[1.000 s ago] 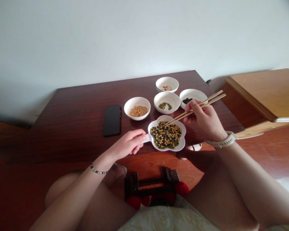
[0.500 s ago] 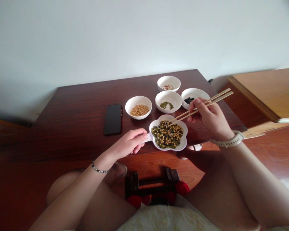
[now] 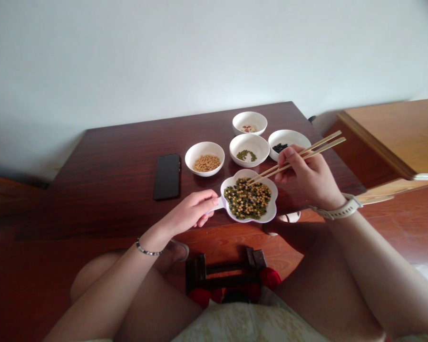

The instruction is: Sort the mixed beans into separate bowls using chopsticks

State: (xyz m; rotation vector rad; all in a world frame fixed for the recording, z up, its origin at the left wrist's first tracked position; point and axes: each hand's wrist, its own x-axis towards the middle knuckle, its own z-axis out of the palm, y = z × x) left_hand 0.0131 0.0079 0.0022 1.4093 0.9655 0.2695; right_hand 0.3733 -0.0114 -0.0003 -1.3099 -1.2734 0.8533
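My left hand (image 3: 194, 209) is closed round the short handle of a white flower-shaped dish (image 3: 272, 209) at the table's near edge. Mixed yellow, green and black beans (image 3: 248, 202) cover most of its bottom. My right hand (image 3: 308, 173) grips a pair of wooden chopsticks (image 3: 324, 142), tips down among the beans at the dish's far side. Whether a bean sits between the tips is too small to tell. Just beyond stand a white bowl of green beans (image 3: 247, 155) and, partly behind my right hand, a white bowl of black beans (image 3: 280, 147).
A bowl of yellow beans (image 3: 206, 163) stands left of the green ones; a bowl with a few reddish and pale pieces (image 3: 248, 128) is at the back. A black phone (image 3: 167, 176) lies on the dark wooden table (image 3: 121, 156). Wooden furniture (image 3: 388, 133) stands to the right.
The chopstick tips have shifted very slightly left and closer together in the dish. My left hand and the bowls have stayed in place.
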